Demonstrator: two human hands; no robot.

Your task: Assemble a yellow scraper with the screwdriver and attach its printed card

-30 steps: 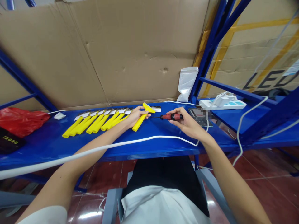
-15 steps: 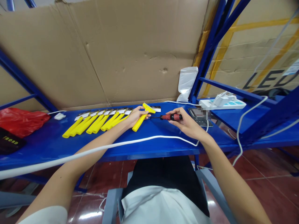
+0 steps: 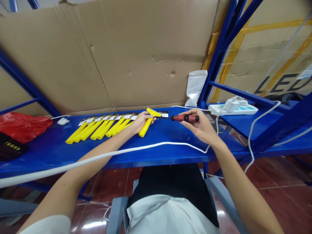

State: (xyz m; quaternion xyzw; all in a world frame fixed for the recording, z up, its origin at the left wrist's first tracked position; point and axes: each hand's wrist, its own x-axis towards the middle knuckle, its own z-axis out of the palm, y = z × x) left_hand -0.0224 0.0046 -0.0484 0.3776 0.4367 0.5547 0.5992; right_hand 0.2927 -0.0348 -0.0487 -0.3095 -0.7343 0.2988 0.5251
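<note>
With the scraper (image 3: 144, 127) held in the left hand (image 3: 140, 122), the driver (image 3: 179, 118) gripped in the right hand (image 3: 201, 125) has been shifted, seemingly for realignment.

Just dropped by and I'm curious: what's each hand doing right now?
Left hand: closed, holding a yellow tool.
Right hand: closed, holding a screwdriver.

One screwdriver (image 3: 187, 118), perhaps eight yellow tools (image 3: 145, 128), one power strip (image 3: 241, 111)
</note>
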